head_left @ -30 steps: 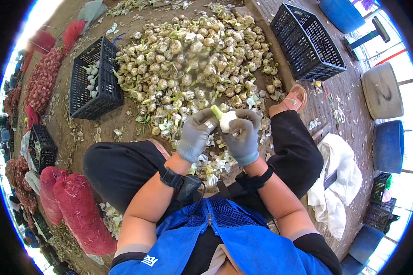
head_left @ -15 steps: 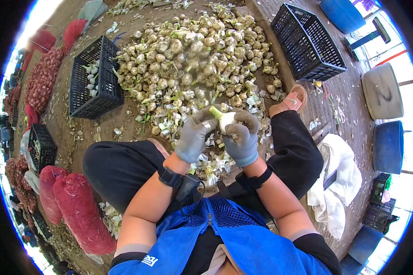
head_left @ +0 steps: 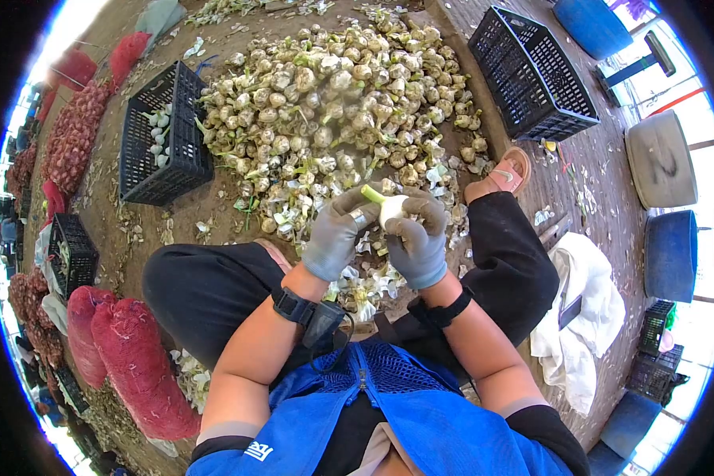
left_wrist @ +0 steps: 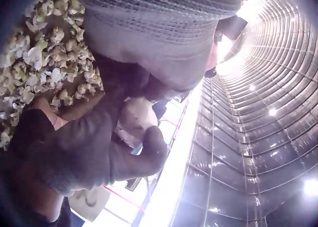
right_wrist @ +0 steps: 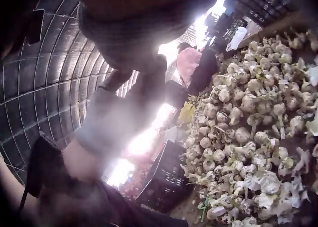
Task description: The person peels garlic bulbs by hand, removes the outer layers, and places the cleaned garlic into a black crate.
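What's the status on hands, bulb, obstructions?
Left hand and right hand both gripping white garlic bulb, green stem attached. Garlic pile just beyond. No obstruction visible around the bulb.

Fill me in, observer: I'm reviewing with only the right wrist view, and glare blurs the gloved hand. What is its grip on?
Observer: The right hand holds a white bulb with a green stem.
Operator: Does the black crate beside the pile hold anything?
Observer: Yes, several pale bulbs show inside in the head view.
Operator: And what is on the floor by the right knee?
Observer: A rumpled white cloth.
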A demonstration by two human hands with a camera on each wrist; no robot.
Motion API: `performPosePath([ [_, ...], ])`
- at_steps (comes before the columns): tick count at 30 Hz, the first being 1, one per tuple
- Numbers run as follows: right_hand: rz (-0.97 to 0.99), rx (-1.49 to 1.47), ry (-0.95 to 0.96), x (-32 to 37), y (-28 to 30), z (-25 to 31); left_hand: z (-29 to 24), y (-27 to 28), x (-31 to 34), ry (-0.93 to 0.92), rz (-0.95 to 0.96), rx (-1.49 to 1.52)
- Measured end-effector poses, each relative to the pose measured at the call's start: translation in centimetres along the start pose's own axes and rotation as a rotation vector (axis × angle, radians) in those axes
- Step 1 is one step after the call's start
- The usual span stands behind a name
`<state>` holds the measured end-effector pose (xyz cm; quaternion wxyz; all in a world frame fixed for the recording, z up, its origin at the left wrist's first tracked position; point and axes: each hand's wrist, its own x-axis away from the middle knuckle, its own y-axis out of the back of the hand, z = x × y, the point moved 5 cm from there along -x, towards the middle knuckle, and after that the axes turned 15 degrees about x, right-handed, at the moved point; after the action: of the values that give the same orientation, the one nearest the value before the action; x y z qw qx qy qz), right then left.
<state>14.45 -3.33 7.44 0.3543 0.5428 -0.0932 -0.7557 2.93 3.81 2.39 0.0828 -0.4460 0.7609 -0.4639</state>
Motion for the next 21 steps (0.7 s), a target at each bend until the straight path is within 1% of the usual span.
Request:
performPosePath([
  [5,0.002,0.039,0.050,-0.1,0.0,0.4,-0.2,-0.6,0.5,-0.030,-0.022,-0.019],
  [7,0.033,-0.014,-0.020,0.0,-0.1,0.2,-0.2,-0.3,0.4,-0.082,-0.035,-0.054],
  [8,0.034,-0.016,-0.020,0.1,-0.1,0.3,-0.2,-0.2,0.5,-0.082,-0.036,-0.055],
  [10,0.094,-0.079,-0.213,0.4,-0.4,-0.6,-0.5,-0.1,0.5,-0.163,-0.046,-0.184],
  [11,0.094,-0.079,-0.212,0.4,-0.4,-0.6,-0.5,-0.1,0.5,-0.164,-0.046,-0.183],
  [13,0.121,-0.235,-0.346,0.3,-0.7,-1.4,-0.7,0.4,0.4,-0.181,-0.150,-0.269],
  [14,0.121,-0.235,-0.344,0.2,-0.6,-1.5,-0.8,0.4,0.5,-0.182,-0.150,-0.268],
  [16,0.220,-0.712,-0.817,1.2,-1.6,-3.2,-1.0,0.2,0.6,-0.191,-0.102,-0.278],
  [17,0.187,-0.858,-0.920,2.3,-2.5,-4.0,-0.9,0.2,0.6,-0.191,-0.101,-0.278],
  [18,0.185,-0.856,-0.919,2.4,-2.5,-4.4,-0.6,-0.4,0.5,-0.206,-0.002,-0.450],
  [19,0.243,-0.756,-0.931,2.6,-2.5,-4.7,-0.3,-0.9,0.6,-0.220,0.099,-0.621],
  [20,0.301,-0.656,-0.940,2.8,-2.6,-5.3,-0.4,-0.9,0.5,-0.220,0.101,-0.618],
  [21,0.348,-0.598,-0.832,4.0,-3.5,-6.3,-0.3,-1.3,0.5,-0.198,0.216,-0.699],
])
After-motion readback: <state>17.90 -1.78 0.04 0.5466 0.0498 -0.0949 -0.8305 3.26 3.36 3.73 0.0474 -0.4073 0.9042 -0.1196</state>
